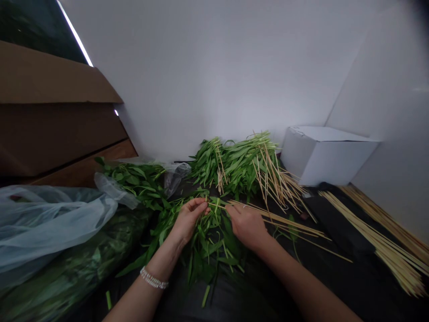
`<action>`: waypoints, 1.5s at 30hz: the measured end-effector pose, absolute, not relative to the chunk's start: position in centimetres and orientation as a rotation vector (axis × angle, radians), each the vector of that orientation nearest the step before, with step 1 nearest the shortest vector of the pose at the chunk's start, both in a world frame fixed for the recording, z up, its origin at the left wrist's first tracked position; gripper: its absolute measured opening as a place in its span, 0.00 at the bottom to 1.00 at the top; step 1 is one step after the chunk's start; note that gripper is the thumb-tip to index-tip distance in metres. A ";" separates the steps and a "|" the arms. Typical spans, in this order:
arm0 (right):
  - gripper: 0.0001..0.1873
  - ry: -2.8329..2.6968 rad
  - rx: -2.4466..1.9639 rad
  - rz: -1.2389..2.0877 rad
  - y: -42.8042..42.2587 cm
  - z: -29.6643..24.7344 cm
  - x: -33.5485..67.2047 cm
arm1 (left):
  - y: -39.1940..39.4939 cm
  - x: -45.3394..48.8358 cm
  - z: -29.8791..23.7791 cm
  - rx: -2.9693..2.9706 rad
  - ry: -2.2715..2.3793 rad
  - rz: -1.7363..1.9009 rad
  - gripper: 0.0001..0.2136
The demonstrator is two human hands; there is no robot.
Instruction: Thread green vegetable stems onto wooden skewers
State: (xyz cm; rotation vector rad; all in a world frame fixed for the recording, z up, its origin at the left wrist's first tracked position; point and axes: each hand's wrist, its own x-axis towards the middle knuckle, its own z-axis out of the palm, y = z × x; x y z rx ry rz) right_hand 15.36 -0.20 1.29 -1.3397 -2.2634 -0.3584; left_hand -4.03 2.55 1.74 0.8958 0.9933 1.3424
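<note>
My left hand point(190, 218), with a beaded bracelet point(153, 278) on its wrist, is closed in a pinch at a leafy green stem. A thin bamboo skewer point(216, 205) runs level between my two hands, and a pale green stem point(217, 206) sits across it. My right hand point(246, 222) grips the skewer from the right, fingers curled round it. Long-leaved greens point(208, 250) hang and lie below the hands on a dark surface. Loose skewers point(291, 226) stretch out to the right of my right hand.
Skewered greens point(248, 165) are piled against the white wall. Left lie more greens point(137, 179) and a plastic bag point(50, 228), below a cardboard box point(50, 112). Right stand a white box point(331, 154), a black block point(338, 223) and skewer bundles point(385, 250).
</note>
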 end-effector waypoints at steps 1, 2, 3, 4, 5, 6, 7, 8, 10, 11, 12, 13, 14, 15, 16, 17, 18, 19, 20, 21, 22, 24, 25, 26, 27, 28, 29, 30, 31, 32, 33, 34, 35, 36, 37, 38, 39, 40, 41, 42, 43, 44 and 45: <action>0.14 -2.263 -1.339 -0.358 -0.2 1.3 15.4 | 2.6 -4.0 1.7 0.893 0.994 1.342 0.17; 0.14 -2.265 -1.338 -0.358 -0.2 1.3 15.4 | 2.6 -4.0 1.7 0.891 0.996 1.343 0.17; 0.14 -2.267 -1.340 -0.357 -0.2 1.3 15.4 | 2.6 -4.1 1.6 0.890 1.000 1.344 0.16; 0.14 -2.269 -1.342 -0.357 -0.2 1.3 15.4 | 2.7 -4.1 1.6 0.888 1.004 1.347 0.16; 0.14 -2.270 -1.346 -0.358 -0.2 1.2 15.3 | 2.7 -4.1 1.6 0.889 1.010 1.351 0.16; 0.14 -2.271 -1.347 -0.357 -0.2 1.2 15.3 | 2.7 -4.1 1.6 0.894 1.014 1.355 0.16; 0.14 -2.271 -1.348 -0.357 -0.2 1.1 15.3 | 2.7 -4.1 1.5 0.903 1.017 1.358 0.16; 0.14 -2.271 -1.347 -0.357 -0.2 1.0 15.3 | 2.7 -4.2 1.5 0.915 1.018 1.362 0.16; 0.14 -2.273 -1.341 -0.354 -0.2 0.9 15.2 | 2.8 -4.2 1.3 0.933 1.016 1.369 0.15; 0.14 -2.275 -1.340 -0.351 -0.2 0.8 15.1 | 2.9 -4.2 1.2 0.937 1.014 1.371 0.15; 0.14 -2.279 -1.340 -0.347 -0.3 0.7 15.1 | 2.9 -4.3 1.1 0.935 1.014 1.371 0.15; 0.14 -2.283 -1.341 -0.342 -0.3 0.7 15.0 | 2.9 -4.2 1.0 0.928 1.015 1.368 0.15; 0.14 -2.286 -1.342 -0.336 -0.3 0.6 14.9 | 3.0 -4.2 0.9 0.917 1.018 1.367 0.15; 0.14 -2.286 -1.345 -0.332 -0.3 0.6 14.9 | 3.0 -4.2 0.8 0.909 1.020 1.363 0.15; 0.14 -2.281 -1.349 -0.329 -0.4 0.6 14.9 | 2.9 -4.2 0.8 0.904 1.021 1.360 0.15; 0.13 -2.275 -1.352 -0.328 -0.4 0.6 14.8 | 2.9 -4.1 0.9 0.896 1.020 1.357 0.15; 0.13 -2.267 -1.352 -0.326 -0.4 0.6 14.8 | 2.8 -4.1 1.0 0.883 1.017 1.350 0.15; 0.13 -2.260 -1.348 -0.325 -0.4 0.6 14.8 | 2.8 -4.0 1.2 0.861 1.011 1.339 0.16; 0.13 -2.254 -1.340 -0.322 -0.3 0.6 14.9 | 2.7 -4.0 1.3 0.830 1.004 1.329 0.16; 0.13 -2.250 -1.328 -0.316 -0.3 0.6 14.9 | 2.6 -4.0 1.5 0.795 0.995 1.319 0.16; 0.13 -2.245 -1.317 -0.310 -0.3 0.6 14.9 | 2.6 -3.9 1.7 0.761 0.986 1.311 0.16; 0.13 -2.235 -1.309 -0.303 -0.3 0.6 15.0 | 2.5 -3.9 1.9 0.723 0.974 1.296 0.16; 0.13 -2.231 -1.313 -0.303 -0.3 0.6 15.0 | 2.5 -3.9 2.0 0.716 0.970 1.292 0.16; 0.14 -2.226 -1.319 -0.305 -0.3 0.6 15.0 | 2.4 -3.9 2.0 0.716 0.969 1.287 0.15; 0.14 -2.225 -1.324 -0.307 -0.3 0.6 15.0 | 2.4 -3.9 2.0 0.716 0.967 1.284 0.15; 0.14 -2.226 -1.327 -0.307 -0.3 0.6 15.0 | 2.4 -3.9 2.0 0.717 0.965 1.285 0.15; 0.14 -2.230 -1.329 -0.305 -0.4 0.6 14.9 | 2.4 -3.9 2.0 0.720 0.964 1.287 0.15; 0.14 -2.233 -1.333 -0.300 -0.4 0.6 14.9 | 2.4 -3.9 2.0 0.725 0.963 1.287 0.16; 0.14 -2.237 -1.338 -0.293 -0.4 0.6 14.8 | 2.4 -3.9 2.0 0.732 0.964 1.289 0.16; 0.14 -2.243 -1.342 -0.282 -0.4 0.6 14.8 | 2.4 -4.0 2.0 0.747 0.966 1.287 0.16; 0.14 -2.250 -1.346 -0.271 -0.5 0.6 14.7 | 2.4 -4.0 1.9 0.768 0.974 1.281 0.16; 0.14 -2.258 -1.351 -0.259 -0.5 0.7 14.7 | 2.4 -4.0 1.9 0.791 0.983 1.273 0.16; 0.14 -2.266 -1.355 -0.247 -0.5 0.7 14.7 | 2.4 -3.9 1.8 0.810 0.990 1.265 0.16; 0.14 -2.274 -1.358 -0.238 -0.5 0.7 14.6 | 2.4 -3.9 1.7 0.826 0.996 1.259 0.16; 0.14 -2.280 -1.362 -0.229 -0.5 0.7 14.6 | 2.4 -3.9 1.6 0.838 0.998 1.255 0.15; 0.14 -2.285 -1.365 -0.223 -0.6 0.7 14.6 | 2.3 -3.8 1.4 0.850 0.999 1.250 0.15; 0.14 -2.288 -1.366 -0.218 -0.6 0.6 14.5 | 2.3 -3.8 1.3 0.862 0.997 1.241 0.15; 0.14 -2.292 -1.366 -0.213 -0.5 0.6 14.5 | 2.3 -3.7 1.1 0.881 0.994 1.227 0.14; 0.14 -2.296 -1.366 -0.207 -0.5 0.6 14.5 | 2.3 -3.6 0.9 0.904 0.992 1.207 0.14; 0.14 -2.301 -1.367 -0.200 -0.5 0.5 14.5 | 2.2 -3.6 0.8 0.930 0.990 1.186 0.14; 0.14 -2.306 -1.371 -0.194 -0.5 0.5 14.5 | 2.2 -3.5 0.7 0.954 0.989 1.170 0.14; 0.14 -2.311 -1.378 -0.186 -0.5 0.5 14.5 | 2.2 -3.5 0.6 0.975 0.990 1.166 0.14; 0.14 -2.316 -1.389 -0.178 -0.4 0.6 14.5 | 2.2 -3.6 0.7 0.994 0.993 1.172 0.14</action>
